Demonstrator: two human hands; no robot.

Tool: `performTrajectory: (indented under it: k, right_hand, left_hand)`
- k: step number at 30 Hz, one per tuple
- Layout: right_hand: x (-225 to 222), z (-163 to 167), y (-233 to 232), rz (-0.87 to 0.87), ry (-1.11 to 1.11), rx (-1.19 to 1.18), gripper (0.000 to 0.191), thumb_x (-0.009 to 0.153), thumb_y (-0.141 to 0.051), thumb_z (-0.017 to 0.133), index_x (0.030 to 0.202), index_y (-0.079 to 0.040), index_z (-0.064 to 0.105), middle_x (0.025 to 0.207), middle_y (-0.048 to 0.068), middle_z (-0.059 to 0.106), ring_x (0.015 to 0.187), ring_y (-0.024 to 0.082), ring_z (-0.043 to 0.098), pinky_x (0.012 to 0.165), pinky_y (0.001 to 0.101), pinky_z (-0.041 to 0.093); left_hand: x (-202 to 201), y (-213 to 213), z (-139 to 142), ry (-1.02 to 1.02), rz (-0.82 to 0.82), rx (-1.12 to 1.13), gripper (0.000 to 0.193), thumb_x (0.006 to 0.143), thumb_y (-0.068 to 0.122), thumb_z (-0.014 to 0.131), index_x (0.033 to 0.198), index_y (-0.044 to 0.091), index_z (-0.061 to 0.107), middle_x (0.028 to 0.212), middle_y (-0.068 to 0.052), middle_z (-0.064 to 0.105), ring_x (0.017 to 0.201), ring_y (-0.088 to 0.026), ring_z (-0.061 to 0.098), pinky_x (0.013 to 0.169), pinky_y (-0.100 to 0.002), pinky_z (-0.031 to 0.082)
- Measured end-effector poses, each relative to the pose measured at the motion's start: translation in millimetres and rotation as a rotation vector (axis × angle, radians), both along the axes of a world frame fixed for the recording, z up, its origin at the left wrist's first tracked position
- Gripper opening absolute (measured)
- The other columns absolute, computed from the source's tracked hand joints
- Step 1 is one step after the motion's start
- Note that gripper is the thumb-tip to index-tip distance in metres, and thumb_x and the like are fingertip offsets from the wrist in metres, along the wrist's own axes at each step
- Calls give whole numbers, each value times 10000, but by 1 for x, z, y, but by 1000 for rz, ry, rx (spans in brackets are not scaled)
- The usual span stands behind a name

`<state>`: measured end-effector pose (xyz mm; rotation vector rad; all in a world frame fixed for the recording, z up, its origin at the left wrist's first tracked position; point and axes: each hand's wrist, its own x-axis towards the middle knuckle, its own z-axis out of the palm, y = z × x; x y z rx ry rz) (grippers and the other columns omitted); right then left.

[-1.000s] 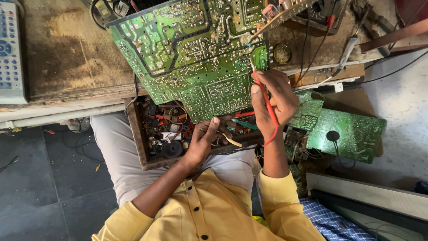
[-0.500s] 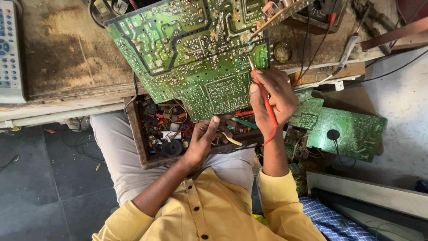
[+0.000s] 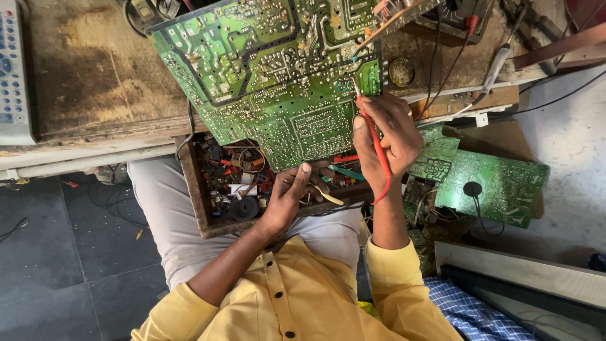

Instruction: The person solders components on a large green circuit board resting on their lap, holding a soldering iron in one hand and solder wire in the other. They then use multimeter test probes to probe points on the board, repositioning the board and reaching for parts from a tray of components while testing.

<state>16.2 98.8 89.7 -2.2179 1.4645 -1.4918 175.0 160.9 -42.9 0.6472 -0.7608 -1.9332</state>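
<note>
A large green circuit board point(image 3: 271, 76) lies solder side up, tilted over the edge of a worn wooden bench point(image 3: 88, 82). My right hand point(image 3: 388, 139) is shut on a red probe point(image 3: 372, 136) whose tip touches the board near its right edge. My left hand point(image 3: 293, 189) reaches under the board's lower edge, thumb against the rim and fingers hidden beneath. It hovers over an open wooden drawer point(image 3: 196, 189) holding several small electronic parts and wires.
A grey remote control point(image 3: 12, 69) lies at the bench's far left. Smaller green boards point(image 3: 492, 183) are stacked at the right, beside a round tin point(image 3: 401, 71) and a grey-handled tool point(image 3: 495, 66) with cables. Dark tiled floor point(image 3: 57, 252) is at lower left.
The right hand has nudged the probe tip slightly up the board. The left hand keeps its place at the board's lower edge.
</note>
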Motion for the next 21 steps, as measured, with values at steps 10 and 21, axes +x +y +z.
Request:
performTrajectory:
  k: [10,21]
  right_hand:
    - [-2,-2,-2,26,-27,-17,224,990,5,744,1210,17,705,1110,144,729,1072,279,693,895,336,575]
    - [-3,-4,-4,44,-7,-42,223,998,-11,754,1215,11,704,1124,149,724,1079,279,692,883,333,575]
  left_hand:
    - [0,0,2,8,3,-1,542,1110,399,444,1333,-60,626,1135,-133,732,885,-154,695,738,-311,569]
    - [0,-1,1,5,5,7,551,1108,408,444,1332,-61,627,1135,-133,733,881,-147,692,734,-306,567]
